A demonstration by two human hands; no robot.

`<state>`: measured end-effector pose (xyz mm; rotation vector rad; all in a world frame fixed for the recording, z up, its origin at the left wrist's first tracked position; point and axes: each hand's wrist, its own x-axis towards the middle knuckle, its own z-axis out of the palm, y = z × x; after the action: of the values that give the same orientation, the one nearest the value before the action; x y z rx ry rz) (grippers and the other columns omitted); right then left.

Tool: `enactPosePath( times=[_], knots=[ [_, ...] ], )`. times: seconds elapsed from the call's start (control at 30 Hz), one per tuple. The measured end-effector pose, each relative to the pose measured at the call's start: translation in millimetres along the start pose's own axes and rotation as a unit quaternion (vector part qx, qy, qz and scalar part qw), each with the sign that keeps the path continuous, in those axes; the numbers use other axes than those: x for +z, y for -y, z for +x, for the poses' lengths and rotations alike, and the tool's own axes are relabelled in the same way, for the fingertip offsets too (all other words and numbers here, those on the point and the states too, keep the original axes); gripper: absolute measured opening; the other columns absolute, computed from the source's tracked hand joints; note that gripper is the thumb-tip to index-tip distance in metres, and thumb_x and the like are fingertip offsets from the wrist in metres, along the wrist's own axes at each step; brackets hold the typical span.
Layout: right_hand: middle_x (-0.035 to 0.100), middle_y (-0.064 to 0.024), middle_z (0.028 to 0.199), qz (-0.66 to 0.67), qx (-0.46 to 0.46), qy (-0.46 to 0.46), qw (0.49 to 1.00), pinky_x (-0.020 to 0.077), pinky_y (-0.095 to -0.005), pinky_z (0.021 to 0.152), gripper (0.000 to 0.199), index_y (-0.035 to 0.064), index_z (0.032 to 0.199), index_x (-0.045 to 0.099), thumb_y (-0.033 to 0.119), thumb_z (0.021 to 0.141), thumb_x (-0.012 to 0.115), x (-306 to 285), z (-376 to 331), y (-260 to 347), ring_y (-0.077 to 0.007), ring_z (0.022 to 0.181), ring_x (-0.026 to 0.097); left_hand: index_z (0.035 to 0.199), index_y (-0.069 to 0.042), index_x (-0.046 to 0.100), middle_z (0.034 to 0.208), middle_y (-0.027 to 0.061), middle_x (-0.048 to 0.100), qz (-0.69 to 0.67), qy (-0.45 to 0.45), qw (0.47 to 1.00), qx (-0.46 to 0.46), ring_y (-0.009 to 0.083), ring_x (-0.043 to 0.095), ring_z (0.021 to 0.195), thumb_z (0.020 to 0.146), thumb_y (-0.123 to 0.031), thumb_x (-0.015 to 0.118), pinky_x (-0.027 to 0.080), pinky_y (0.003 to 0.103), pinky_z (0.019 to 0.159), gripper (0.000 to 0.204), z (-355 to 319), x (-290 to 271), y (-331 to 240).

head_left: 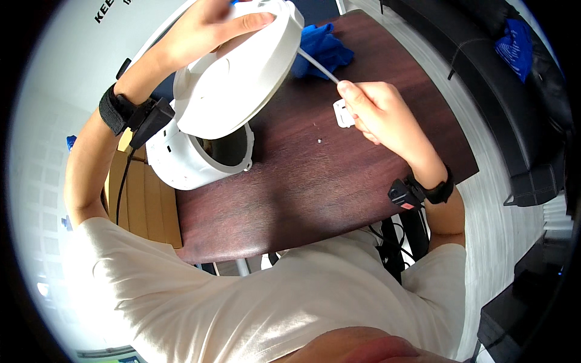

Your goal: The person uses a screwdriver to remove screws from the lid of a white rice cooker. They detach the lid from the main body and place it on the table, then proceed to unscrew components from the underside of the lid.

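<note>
Dark wooden counter (339, 181) is carrying a white cooker body (187, 160); your left hand (209, 27) is gripping its raised white lid (242, 75); your right hand (378, 112) is pinching a thin white rod (318, 66) against the lid's rim; a blue cloth (321, 48) is lying behind.

On the worktop (315, 187), the round housing (200, 151) sits at the left edge; the cloth (324, 48) lies behind and right of it, the small part (343, 114) to its right.

Bright, glare left, perhaps overexposed — fisheye-warped edges
</note>
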<state>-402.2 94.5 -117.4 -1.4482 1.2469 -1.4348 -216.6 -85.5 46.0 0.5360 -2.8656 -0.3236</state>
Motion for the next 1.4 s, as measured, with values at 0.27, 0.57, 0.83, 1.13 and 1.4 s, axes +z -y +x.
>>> enactPosePath(
  times=[0.27,0.57,0.83,1.13,1.4],
  knots=[
    [0.040,0.0025,0.046,0.258,0.127,0.207,0.935,0.0286,-0.0189,0.029,0.049,0.0104,0.063,0.044,0.046,0.096,0.045,-14,9,6,-0.0040,0.032,0.033,0.092,-0.009,0.050,0.062,-0.0036,0.049,-0.071,0.016,0.997,0.006,-0.0003,0.044,0.047,0.087,-0.052,0.061,0.031,0.015,0.040,0.045,0,-4,-7],
    [0.040,0.0024,0.045,0.184,0.129,0.246,0.943,0.0287,-0.0183,0.031,0.049,0.0109,0.061,0.044,0.044,0.097,0.044,-27,15,14,-0.0037,0.032,0.035,0.094,-0.010,0.050,0.062,-0.0041,0.049,-0.083,0.039,0.995,0.024,0.0000,0.043,0.047,0.086,-0.053,0.061,0.030,0.014,0.040,0.045,-1,-5,1],
    [0.046,-0.0026,0.047,-0.143,-0.051,0.008,0.988,0.0339,-0.0293,0.043,0.050,0.0019,0.059,0.056,0.038,0.094,0.055,-17,-5,16,-0.0110,0.041,0.040,0.095,-0.010,0.050,0.063,-0.0041,0.050,-0.099,0.061,0.993,0.002,0.0003,0.046,0.048,0.084,-0.054,0.063,0.032,0.014,0.040,0.047,0,-2,0],
    [0.058,-0.0054,0.058,-0.163,0.011,0.016,0.986,0.0389,-0.0285,0.050,0.042,-0.0014,0.074,0.063,0.035,0.094,0.055,-43,-15,28,-0.0103,0.052,0.051,0.094,-0.011,0.050,0.063,-0.0040,0.050,-0.115,0.053,0.992,0.010,0.0006,0.046,0.047,0.083,-0.053,0.064,0.032,0.014,0.039,0.046,3,4,1],
    [0.058,-0.0067,0.058,-0.121,0.032,0.025,0.992,0.0395,-0.0284,0.051,0.045,-0.0006,0.070,0.060,0.036,0.095,0.052,-33,-11,17,-0.0113,0.053,0.054,0.094,-0.010,0.050,0.064,-0.0037,0.050,-0.107,0.065,0.992,0.009,0.0006,0.045,0.048,0.083,-0.053,0.065,0.032,0.013,0.040,0.047,2,2,6]
  ],
)
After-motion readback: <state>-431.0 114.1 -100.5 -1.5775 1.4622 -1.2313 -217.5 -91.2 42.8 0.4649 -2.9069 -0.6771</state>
